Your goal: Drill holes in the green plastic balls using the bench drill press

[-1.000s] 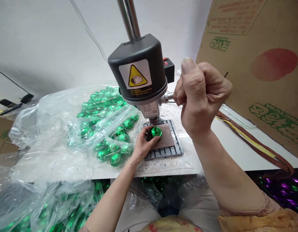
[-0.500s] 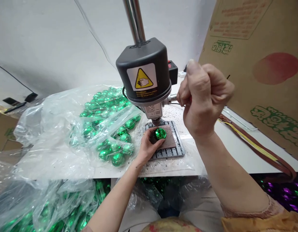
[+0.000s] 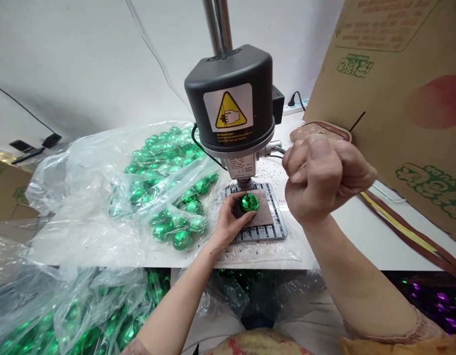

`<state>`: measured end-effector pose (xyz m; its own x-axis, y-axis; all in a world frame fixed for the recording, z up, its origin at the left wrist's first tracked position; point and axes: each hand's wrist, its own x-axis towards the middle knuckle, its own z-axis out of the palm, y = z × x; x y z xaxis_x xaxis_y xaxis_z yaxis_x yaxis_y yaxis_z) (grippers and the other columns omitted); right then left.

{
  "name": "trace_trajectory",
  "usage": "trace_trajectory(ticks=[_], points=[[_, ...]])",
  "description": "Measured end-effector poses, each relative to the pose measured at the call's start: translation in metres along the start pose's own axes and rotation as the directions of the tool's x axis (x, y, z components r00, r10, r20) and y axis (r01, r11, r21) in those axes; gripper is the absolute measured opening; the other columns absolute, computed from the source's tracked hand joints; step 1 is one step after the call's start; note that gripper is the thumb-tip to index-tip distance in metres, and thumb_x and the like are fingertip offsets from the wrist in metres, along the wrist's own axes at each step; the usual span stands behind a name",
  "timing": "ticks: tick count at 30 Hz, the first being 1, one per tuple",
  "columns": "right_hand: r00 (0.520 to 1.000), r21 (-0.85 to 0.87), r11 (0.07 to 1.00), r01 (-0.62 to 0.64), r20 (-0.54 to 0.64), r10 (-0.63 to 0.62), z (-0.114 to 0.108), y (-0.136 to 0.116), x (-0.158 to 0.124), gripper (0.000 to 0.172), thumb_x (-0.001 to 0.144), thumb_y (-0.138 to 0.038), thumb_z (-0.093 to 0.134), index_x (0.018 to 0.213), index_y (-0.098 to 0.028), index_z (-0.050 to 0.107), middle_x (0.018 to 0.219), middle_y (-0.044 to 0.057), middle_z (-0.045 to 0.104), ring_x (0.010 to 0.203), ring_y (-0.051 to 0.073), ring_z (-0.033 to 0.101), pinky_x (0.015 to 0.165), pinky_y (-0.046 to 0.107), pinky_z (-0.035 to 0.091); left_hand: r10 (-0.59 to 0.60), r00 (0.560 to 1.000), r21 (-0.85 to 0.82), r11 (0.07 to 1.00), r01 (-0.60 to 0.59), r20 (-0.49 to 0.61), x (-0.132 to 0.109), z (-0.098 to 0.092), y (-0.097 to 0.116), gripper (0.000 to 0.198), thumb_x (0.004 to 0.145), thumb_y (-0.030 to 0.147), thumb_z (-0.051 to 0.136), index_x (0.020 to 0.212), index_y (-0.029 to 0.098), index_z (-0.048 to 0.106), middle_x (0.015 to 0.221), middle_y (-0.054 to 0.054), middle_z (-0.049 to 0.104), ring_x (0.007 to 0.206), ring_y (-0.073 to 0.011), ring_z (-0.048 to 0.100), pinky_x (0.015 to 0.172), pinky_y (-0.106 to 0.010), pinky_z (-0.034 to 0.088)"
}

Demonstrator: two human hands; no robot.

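Observation:
My left hand (image 3: 230, 221) holds a shiny green ball (image 3: 249, 202) between thumb and fingers, on a brownish pad (image 3: 264, 209) over the slotted metal base plate (image 3: 280, 228). Directly above the ball is the lower end of a black drill press (image 3: 230, 101), with its thin bit reaching down to the ball's top. To the right, my right hand (image 3: 320, 172) is closed round the press's lever (image 3: 278, 148), whose far end is hidden in the fist. Dark crumbs lie scattered about the plate.
Several green balls (image 3: 182, 240) lie left of the press, partly under clear plastic (image 3: 76, 172). A large cardboard box (image 3: 391, 128) stands at the right, near a brown and yellow strap (image 3: 409, 231). Bagged green balls (image 3: 76, 320) fill the lower left.
My right hand has moved down with the lever, and a brown pouch behind it has come into sight. The view has shifted slightly. My left hand still holds the ball.

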<state>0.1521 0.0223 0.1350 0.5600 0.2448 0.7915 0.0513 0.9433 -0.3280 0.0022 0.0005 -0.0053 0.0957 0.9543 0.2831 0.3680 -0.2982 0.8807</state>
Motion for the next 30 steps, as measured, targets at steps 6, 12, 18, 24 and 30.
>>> trace_trajectory(ticks=[6,12,18,24,30], points=[[0.997,0.024,0.999,0.039,0.063,-0.041,-0.010,0.002,-0.005,0.053,0.090,-0.022,0.058,0.055,-0.018,0.019,0.048,-0.006,0.022,0.042,0.003,0.022,0.044,0.027,0.017,0.017,1.000,0.005,1.000,-0.017,0.002,-0.001,0.000,-0.002,0.047,0.079,0.034,0.080,0.121,0.023,0.061,0.117,-0.007,0.067,0.110,-0.0240,0.062,0.099,-0.039,0.047],[0.995,0.044,0.997,0.067,0.074,-0.071,-0.013,0.005,-0.009,0.053,0.089,-0.020,0.059,0.056,-0.018,0.018,0.048,-0.006,0.022,0.042,0.003,0.023,0.044,0.027,0.017,0.029,1.000,-0.003,1.000,-0.029,-0.001,0.000,0.001,-0.004,0.047,0.080,0.034,0.080,0.122,0.023,0.061,0.119,-0.007,0.067,0.112,-0.0246,0.061,0.100,-0.040,0.047],[0.990,0.068,0.996,0.057,0.122,-0.065,-0.015,0.006,-0.009,0.052,0.088,-0.016,0.058,0.056,-0.018,0.017,0.049,-0.006,0.024,0.044,0.003,0.022,0.044,0.026,0.016,0.031,0.999,0.014,0.999,-0.031,-0.011,-0.001,0.001,-0.004,0.047,0.080,0.035,0.080,0.121,0.022,0.062,0.116,-0.007,0.067,0.109,-0.0241,0.062,0.097,-0.039,0.048],[0.979,0.082,0.987,0.139,0.140,-0.149,-0.022,0.011,-0.015,0.049,0.087,-0.013,0.056,0.058,-0.018,0.017,0.049,-0.007,0.025,0.041,0.003,0.023,0.043,0.027,0.019,0.023,1.000,-0.011,1.000,-0.023,-0.011,-0.001,0.001,-0.004,0.047,0.080,0.036,0.080,0.121,0.023,0.061,0.116,-0.007,0.067,0.109,-0.0239,0.062,0.098,-0.039,0.047],[0.992,0.020,0.996,0.082,0.092,-0.083,-0.017,0.005,-0.011,0.050,0.086,-0.012,0.058,0.056,-0.018,0.019,0.048,-0.007,0.023,0.038,0.003,0.025,0.043,0.027,0.022,0.019,1.000,0.003,1.000,-0.019,-0.017,-0.002,0.002,-0.001,0.044,0.080,0.033,0.080,0.120,0.023,0.062,0.114,-0.007,0.068,0.107,-0.0235,0.062,0.096,-0.039,0.048]])
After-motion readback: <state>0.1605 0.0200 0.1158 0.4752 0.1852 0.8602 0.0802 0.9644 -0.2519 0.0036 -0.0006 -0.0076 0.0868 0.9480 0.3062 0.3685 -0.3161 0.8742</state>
